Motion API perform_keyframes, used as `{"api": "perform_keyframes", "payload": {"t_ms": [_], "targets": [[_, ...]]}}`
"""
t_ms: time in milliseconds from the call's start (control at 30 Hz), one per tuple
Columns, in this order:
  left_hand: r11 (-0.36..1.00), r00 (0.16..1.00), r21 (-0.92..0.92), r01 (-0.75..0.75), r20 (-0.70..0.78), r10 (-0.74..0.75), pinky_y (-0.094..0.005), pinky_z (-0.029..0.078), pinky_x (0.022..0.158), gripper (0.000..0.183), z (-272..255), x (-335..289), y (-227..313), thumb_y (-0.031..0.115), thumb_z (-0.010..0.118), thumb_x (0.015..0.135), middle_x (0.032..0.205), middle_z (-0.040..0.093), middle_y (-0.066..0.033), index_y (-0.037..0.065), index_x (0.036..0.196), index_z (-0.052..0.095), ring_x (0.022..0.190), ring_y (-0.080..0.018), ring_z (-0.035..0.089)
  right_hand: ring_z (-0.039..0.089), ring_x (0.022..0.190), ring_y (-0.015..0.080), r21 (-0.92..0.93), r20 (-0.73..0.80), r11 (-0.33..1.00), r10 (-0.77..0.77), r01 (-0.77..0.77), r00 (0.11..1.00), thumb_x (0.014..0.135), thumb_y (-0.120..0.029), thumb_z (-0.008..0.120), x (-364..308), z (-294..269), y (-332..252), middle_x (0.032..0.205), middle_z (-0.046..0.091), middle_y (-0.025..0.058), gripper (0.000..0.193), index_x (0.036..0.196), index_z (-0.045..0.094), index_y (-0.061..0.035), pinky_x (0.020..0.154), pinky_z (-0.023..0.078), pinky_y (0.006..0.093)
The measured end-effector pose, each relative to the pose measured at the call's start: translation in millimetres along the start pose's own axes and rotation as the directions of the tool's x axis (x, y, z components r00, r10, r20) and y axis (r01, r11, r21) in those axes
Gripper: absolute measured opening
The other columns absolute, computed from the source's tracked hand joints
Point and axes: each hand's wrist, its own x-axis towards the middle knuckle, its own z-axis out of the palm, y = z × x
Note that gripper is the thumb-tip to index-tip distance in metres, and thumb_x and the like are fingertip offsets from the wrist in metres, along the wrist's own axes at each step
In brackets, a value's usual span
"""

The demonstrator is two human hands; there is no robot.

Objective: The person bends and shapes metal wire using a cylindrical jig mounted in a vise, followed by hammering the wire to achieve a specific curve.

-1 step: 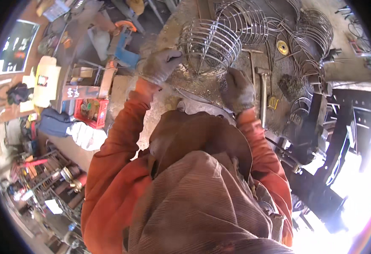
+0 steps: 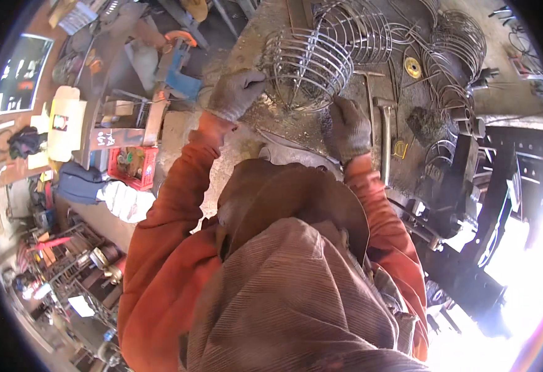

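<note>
A rounded cage of bent steel wire (image 2: 321, 57), with curved ribs crossing a central bar, rests on the dirty worktop in front of me. My left hand (image 2: 235, 94), in a grey-brown work glove, is closed at the cage's left edge, thumb and fingers pinched together by the bottom ring. At the near right side of the same ring, my right hand (image 2: 350, 129), gloved alike, has its fingers curled in and closed on the rim. The fingertips of both hands are partly hidden. Orange sleeves cover my forearms.
Behind stands a second wire cage (image 2: 370, 37), with more bent wire hoops (image 2: 460, 46) to the right. A hammer (image 2: 385, 139), a yellow disc (image 2: 413, 68) and a yellow tape measure (image 2: 400, 149) lie right of my right hand. A blue clamp-like tool (image 2: 181, 77) and red crate (image 2: 134, 166) are left.
</note>
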Motion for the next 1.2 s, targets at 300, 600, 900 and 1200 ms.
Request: {"api": "perform_keyframes", "payload": {"t_ms": [300,600,900,1200], "targets": [[0.995,0.970,0.004,0.099,0.224,-0.098,-0.0319,0.053,0.078,0.019,-13.4,25.7,-30.5,0.015,0.077,0.089,0.089,0.072,-0.0078,0.001,0.100,0.075,0.082,-0.0144,0.066,0.071,0.106,0.0358,0.017,0.088,0.984,0.173,-0.175,0.981,0.097,-0.019,0.065,3.0,12.6,16.4,0.114,0.073,0.0199,0.025,0.116,0.072,-0.0043,0.094,0.054,0.0418],[0.994,0.974,-0.063,0.087,0.217,-0.071,-0.0300,0.054,0.088,0.025,-16.6,26.3,-48.6,0.010,0.075,0.090,0.105,0.076,-0.0097,-0.001,0.112,0.075,0.096,-0.0147,0.069,0.072,0.106,0.0297,0.203,0.217,0.934,0.251,-0.295,0.943,0.093,-0.012,0.067,1.7,3.1,52.2,0.114,0.074,0.0193,0.030,0.121,0.071,-0.0020,0.095,0.054,0.0380],[0.978,0.984,-0.128,0.163,0.099,-0.151,-0.0292,0.055,0.089,0.022,-21.7,22.6,-49.6,0.007,0.068,0.095,0.108,0.078,-0.0087,0.004,0.115,0.077,0.097,-0.0157,0.071,0.074,0.097,0.0238,0.181,0.195,0.946,0.233,-0.268,0.953,0.095,-0.020,0.070,10.3,6.3,39.8,0.104,0.077,0.0162,0.025,0.114,0.074,-0.0037,0.088,0.055,0.0353],[0.993,0.986,-0.082,0.087,0.147,-0.074,-0.0313,0.056,0.081,0.022,-19.2,23.1,-35.6,0.009,0.072,0.089,0.098,0.077,-0.0083,0.001,0.109,0.076,0.087,-0.0182,0.071,0.072,0.098,0.0221,0.113,0.191,0.931,0.321,-0.346,0.927,0.095,-0.024,0.070,14.3,8.0,25.8,0.105,0.076,0.0163,0.032,0.117,0.073,-0.0005,0.088,0.054,0.0339]]}}
